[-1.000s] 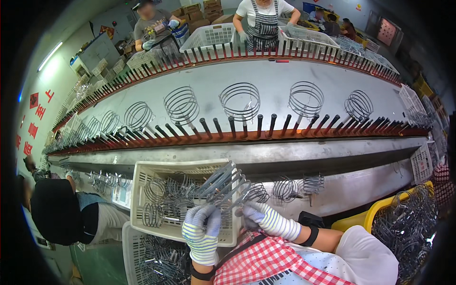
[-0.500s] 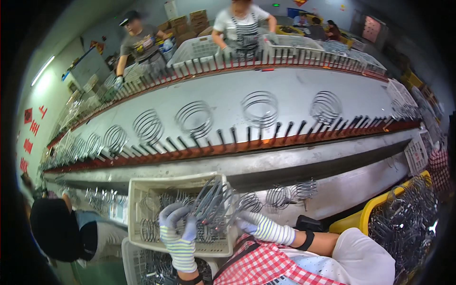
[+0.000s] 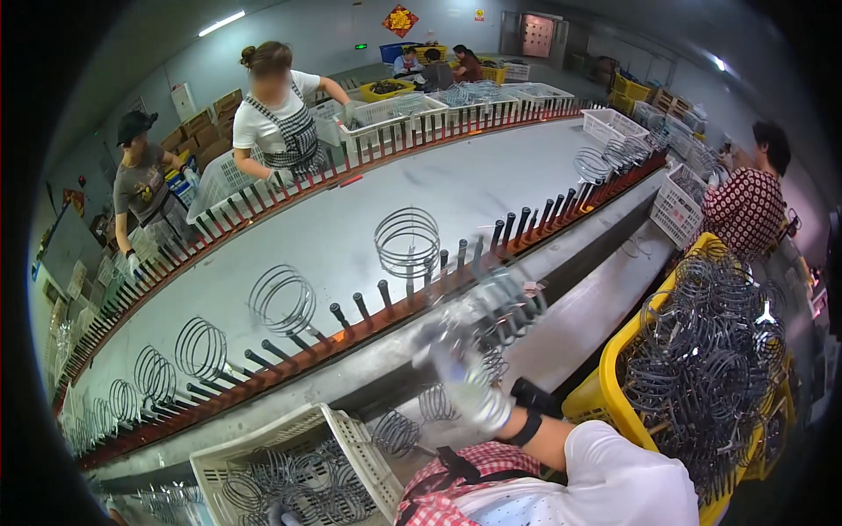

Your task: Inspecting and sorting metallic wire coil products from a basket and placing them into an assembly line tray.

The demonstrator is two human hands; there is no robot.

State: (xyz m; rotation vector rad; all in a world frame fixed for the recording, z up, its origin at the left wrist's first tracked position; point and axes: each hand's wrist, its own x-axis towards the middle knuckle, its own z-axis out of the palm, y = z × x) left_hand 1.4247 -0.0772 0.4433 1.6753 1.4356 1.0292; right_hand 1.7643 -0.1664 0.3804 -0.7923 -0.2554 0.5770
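Observation:
My right hand [image 3: 469, 381], in a white striped glove with grey fingers, is raised by the bench edge and smeared by motion. It grips a blurred metal wire coil [image 3: 511, 309], whose loops stretch up and right past the black-tipped pegs. A grey glove tip, apparently my left hand [image 3: 281, 515], shows at the lower edge over a white crate [image 3: 361, 456] of wire coils; its fingers are mostly cut off. Beside the crate, loose wire coils [image 3: 396, 433] lie on the ledge.
Pegs line both edges of a long pale conveyor [image 3: 351, 254]; upright coils [image 3: 408, 241] stand along the near row. To my right, a yellow bin [image 3: 614, 377] overflows with coils. One co-worker [image 3: 750, 193] sits beyond it; others [image 3: 279, 118] stand across the conveyor.
My view has swung right. My right hand has moved from beside the crate up toward the pegs with the coil. My left hand has dropped to the lower edge, away from that coil.

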